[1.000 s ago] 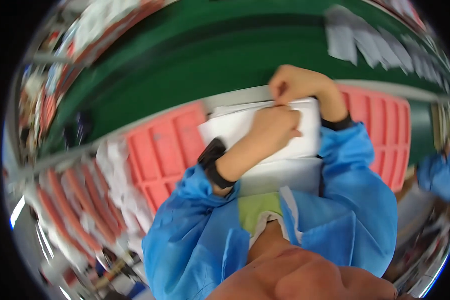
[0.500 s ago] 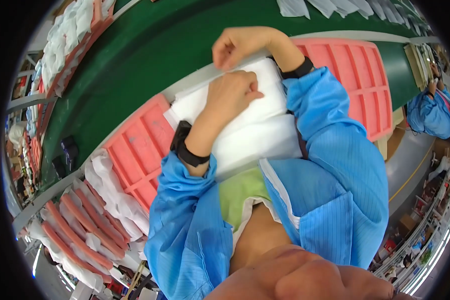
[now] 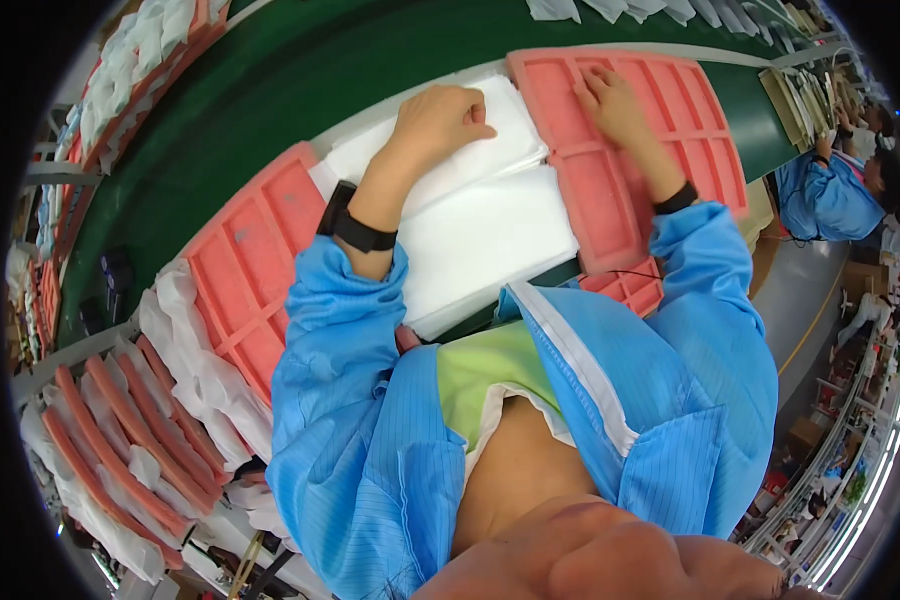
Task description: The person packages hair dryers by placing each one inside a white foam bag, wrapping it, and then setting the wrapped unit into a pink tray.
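My left hand (image 3: 432,125) is closed in a curl over the far white stack (image 3: 505,125), its thumb pointing right. Its fingertips are hidden beneath it, so whatever they may hold is not visible. A nearer stack of white sheets (image 3: 485,230) lies between that hand and my body. Over on the right, my right hand (image 3: 618,110) is open, fingers slightly apart, at the pink compartment tray (image 3: 705,110). Nothing shows in its fingers.
Another pink compartment tray (image 3: 245,260) lies to the left of the stacks. Beyond runs a green belt (image 3: 220,130). At lower left stand several pink trays (image 3: 135,455) with white wrapping. A co-worker in blue (image 3: 830,190) works at far right.
My right hand has moved from above the white stack to the right-hand pink tray, and its fingers have loosened. That tray now lies against the stacks. My left hand stays curled.
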The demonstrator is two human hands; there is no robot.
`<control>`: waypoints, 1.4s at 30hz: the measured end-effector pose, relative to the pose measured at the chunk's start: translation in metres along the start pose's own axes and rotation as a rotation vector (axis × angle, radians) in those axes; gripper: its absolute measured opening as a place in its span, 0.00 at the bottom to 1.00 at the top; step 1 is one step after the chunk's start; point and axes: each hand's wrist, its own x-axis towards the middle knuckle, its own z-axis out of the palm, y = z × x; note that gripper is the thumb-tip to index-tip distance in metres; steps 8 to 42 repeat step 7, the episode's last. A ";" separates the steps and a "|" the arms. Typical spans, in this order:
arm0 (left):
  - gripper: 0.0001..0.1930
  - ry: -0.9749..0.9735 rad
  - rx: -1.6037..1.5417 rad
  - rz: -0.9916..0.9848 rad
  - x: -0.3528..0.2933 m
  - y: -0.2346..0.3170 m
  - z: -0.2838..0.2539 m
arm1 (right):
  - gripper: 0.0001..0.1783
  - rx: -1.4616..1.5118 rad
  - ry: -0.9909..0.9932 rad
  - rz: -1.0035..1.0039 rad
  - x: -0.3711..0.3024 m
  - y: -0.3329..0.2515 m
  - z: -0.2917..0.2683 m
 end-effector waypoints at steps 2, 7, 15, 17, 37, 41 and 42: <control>0.13 0.007 -0.004 0.018 -0.001 -0.004 0.006 | 0.25 0.114 -0.008 -0.028 -0.005 0.003 0.007; 0.25 -0.255 0.060 -0.001 0.008 -0.017 -0.004 | 0.24 0.439 0.095 -0.009 -0.002 -0.022 -0.008; 0.25 -0.255 0.060 -0.001 0.008 -0.017 -0.004 | 0.24 0.439 0.095 -0.009 -0.002 -0.022 -0.008; 0.25 -0.255 0.060 -0.001 0.008 -0.017 -0.004 | 0.24 0.439 0.095 -0.009 -0.002 -0.022 -0.008; 0.25 -0.255 0.060 -0.001 0.008 -0.017 -0.004 | 0.24 0.439 0.095 -0.009 -0.002 -0.022 -0.008; 0.25 -0.255 0.060 -0.001 0.008 -0.017 -0.004 | 0.24 0.439 0.095 -0.009 -0.002 -0.022 -0.008; 0.25 -0.255 0.060 -0.001 0.008 -0.017 -0.004 | 0.24 0.439 0.095 -0.009 -0.002 -0.022 -0.008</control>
